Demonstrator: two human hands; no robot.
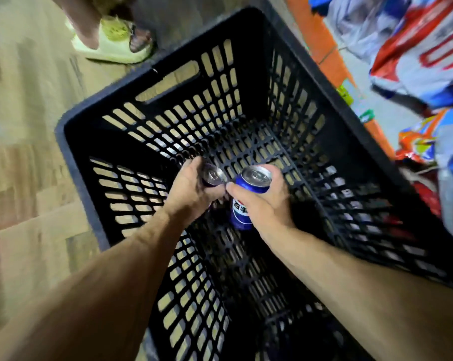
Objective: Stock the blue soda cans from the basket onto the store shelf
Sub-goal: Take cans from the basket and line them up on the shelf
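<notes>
Both my arms reach down into a black slatted plastic basket (168, 82) on the floor. My right hand (267, 204) is closed around an upright blue soda can (242, 204) with a silver top and a white and red logo. My left hand (191, 188) grips a second can (213, 175); only its silver top and a strip of dark side show past my fingers. The two cans are close together, thumbs almost touching. No other cans are visible on the basket's bottom.
The basket stands on a wood-pattern floor (24, 152). Another person's foot in a pale green sandal (113, 43) is just beyond the far rim. To the right runs an orange shelf edge (327, 53) with colourful snack bags (428, 48).
</notes>
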